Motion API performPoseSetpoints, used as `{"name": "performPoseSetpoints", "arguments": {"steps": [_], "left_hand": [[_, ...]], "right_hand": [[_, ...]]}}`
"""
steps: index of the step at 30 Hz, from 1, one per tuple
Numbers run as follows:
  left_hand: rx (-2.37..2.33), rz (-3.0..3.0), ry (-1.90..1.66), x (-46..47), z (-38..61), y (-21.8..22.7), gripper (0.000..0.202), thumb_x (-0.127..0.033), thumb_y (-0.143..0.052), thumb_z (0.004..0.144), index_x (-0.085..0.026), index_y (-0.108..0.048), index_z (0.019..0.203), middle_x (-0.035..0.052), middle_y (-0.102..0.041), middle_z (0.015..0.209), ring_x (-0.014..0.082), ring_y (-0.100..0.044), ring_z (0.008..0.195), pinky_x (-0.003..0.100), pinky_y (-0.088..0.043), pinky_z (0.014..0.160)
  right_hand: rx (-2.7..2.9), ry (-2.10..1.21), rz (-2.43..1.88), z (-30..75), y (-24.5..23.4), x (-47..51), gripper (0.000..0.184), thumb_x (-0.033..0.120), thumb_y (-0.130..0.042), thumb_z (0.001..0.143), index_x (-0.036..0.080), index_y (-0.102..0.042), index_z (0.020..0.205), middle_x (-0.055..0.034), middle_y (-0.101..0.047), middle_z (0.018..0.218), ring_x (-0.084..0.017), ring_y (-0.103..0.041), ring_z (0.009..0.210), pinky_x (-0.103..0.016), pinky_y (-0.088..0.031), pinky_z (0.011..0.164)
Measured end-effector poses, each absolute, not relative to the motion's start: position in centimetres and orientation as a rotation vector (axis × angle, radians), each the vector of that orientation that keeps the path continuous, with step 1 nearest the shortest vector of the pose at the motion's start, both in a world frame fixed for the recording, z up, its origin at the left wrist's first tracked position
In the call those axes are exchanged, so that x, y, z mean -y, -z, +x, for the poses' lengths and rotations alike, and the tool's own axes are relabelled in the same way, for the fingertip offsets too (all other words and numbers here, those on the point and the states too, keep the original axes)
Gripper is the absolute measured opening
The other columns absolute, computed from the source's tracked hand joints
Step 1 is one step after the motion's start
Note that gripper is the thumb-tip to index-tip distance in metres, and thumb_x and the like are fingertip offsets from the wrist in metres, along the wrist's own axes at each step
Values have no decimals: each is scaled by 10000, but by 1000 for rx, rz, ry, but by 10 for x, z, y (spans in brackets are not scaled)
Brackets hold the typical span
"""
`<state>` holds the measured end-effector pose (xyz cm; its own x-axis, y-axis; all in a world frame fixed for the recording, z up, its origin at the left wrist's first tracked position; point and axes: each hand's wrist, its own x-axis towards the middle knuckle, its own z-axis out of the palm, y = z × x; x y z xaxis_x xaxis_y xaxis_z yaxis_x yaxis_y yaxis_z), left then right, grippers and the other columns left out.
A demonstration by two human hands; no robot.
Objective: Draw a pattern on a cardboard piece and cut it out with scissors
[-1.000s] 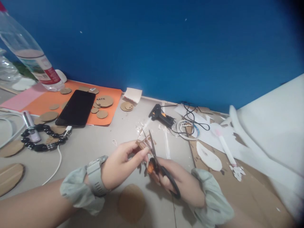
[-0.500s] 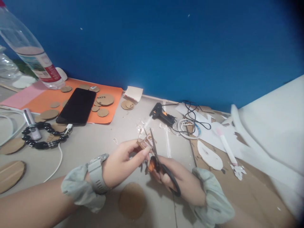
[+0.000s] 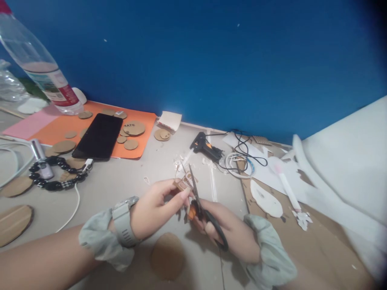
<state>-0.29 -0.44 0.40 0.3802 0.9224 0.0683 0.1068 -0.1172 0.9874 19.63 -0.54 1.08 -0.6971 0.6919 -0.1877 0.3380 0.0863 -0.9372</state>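
My left hand [image 3: 161, 202] pinches a small brown printed piece [image 3: 183, 183] with white shapes on it, between thumb and fingers. In my right hand [image 3: 223, 223] are scissors [image 3: 216, 227] with black and orange handles, fingers through the loops. The scissor blades point away from me and stand parted, with the printed piece at them. Whether the blades touch it I cannot tell. Below my hands lies a round cardboard disc [image 3: 167, 256]. Just beyond the blades are small clear and white scraps [image 3: 180, 163] on the table.
A black glue gun [image 3: 207, 147] with tangled cables [image 3: 242, 163] lies beyond my hands. To the left are a phone [image 3: 98, 137], cardboard discs on orange paper [image 3: 145, 139], a beaded bracelet [image 3: 54, 184] and a bottle [image 3: 45, 76]. Cardboard [image 3: 317, 249] and white paper lie right.
The scissor blades and the printed piece have shifted slightly, and the piece sits at a slightly different angle. Both hands keep their hold. The view has moved a little.
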Motion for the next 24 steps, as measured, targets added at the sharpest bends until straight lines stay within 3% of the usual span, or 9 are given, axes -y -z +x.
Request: {"name": "performPoseSetpoints", "arguments": {"steps": [24], "left_hand": [[-999, 1481, -890, 3, -3, -2, 294, -329, -443, 931, -147, -569, 738, 8, -575, 674, 124, -540, 639, 253, -454, 629]], "right_hand": [[2033, -1629, -1129, 197, -7, 8, 524, 696, -371, 837, 183, -466, 787, 11, -459, 713, -146, -418, 647, -252, -351, 602]]}}
